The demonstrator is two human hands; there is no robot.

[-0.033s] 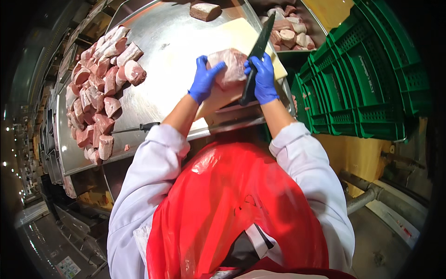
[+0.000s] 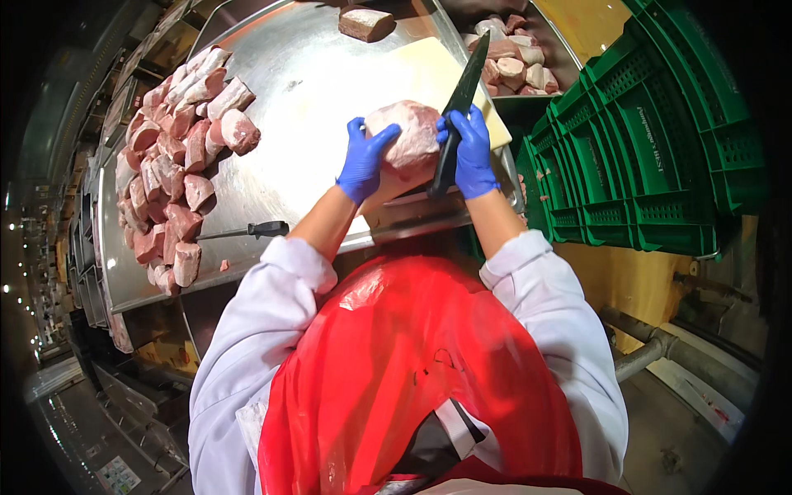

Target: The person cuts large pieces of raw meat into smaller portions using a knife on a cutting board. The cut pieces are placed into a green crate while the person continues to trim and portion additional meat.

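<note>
Blue-gloved left hand (image 2: 361,163): fingers gripping a meat chunk (image 2: 407,136) at its nine o'clock side; right hand (image 2: 472,155): fingers closed around a knife (image 2: 464,85) (blade toward one o'clock).

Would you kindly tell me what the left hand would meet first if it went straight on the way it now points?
Most likely the large piece of meat: the left hand angles toward it and seems to touch it, though depth is unclear.

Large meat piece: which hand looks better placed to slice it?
Probably the right hand: it already holds the knife beside the large meat piece, while the left hand, without a blade, is on the meat's left side.
</note>
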